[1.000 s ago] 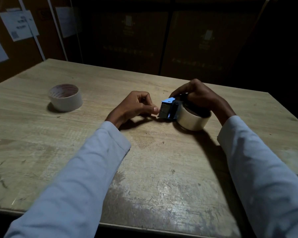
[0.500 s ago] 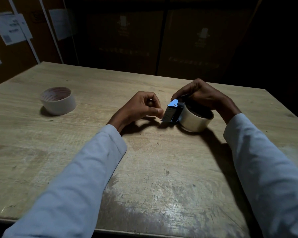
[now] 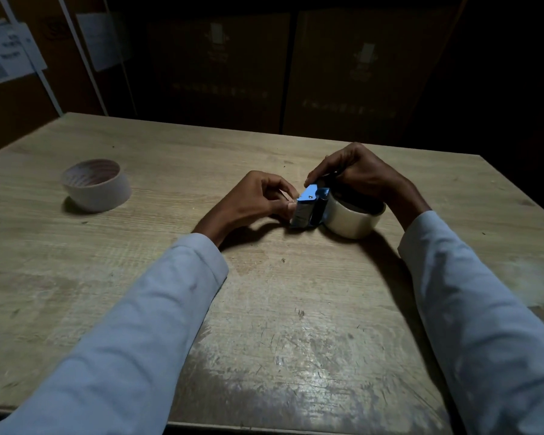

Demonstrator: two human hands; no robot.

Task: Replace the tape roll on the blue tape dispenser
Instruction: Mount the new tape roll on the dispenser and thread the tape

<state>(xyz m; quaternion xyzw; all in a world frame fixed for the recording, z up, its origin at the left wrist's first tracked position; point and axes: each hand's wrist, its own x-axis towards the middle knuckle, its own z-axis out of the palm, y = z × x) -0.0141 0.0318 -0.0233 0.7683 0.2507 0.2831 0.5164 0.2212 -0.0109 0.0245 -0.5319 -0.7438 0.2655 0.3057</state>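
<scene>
The blue tape dispenser (image 3: 310, 205) lies on the wooden table (image 3: 264, 309) a little right of centre, with a pale roll of tape (image 3: 352, 221) seated in it. My right hand (image 3: 363, 177) covers the roll and dispenser from above and grips them. My left hand (image 3: 258, 199) sits just left of the dispenser's blue front end, with thumb and forefinger pinched at that end; what they pinch is too small to see. A second tape roll (image 3: 96, 185), pale with a pinkish core, lies flat at the far left of the table.
Dark cardboard boxes (image 3: 352, 73) stand stacked behind the table's far edge. Paper labels (image 3: 10, 51) hang on the wall at the upper left. The table's worn near edge runs along the bottom of the view.
My left hand has shifted slightly toward the dispenser's front end, fingertips closing in on it. My right hand stays on the roll. The camera has tilted a little.
</scene>
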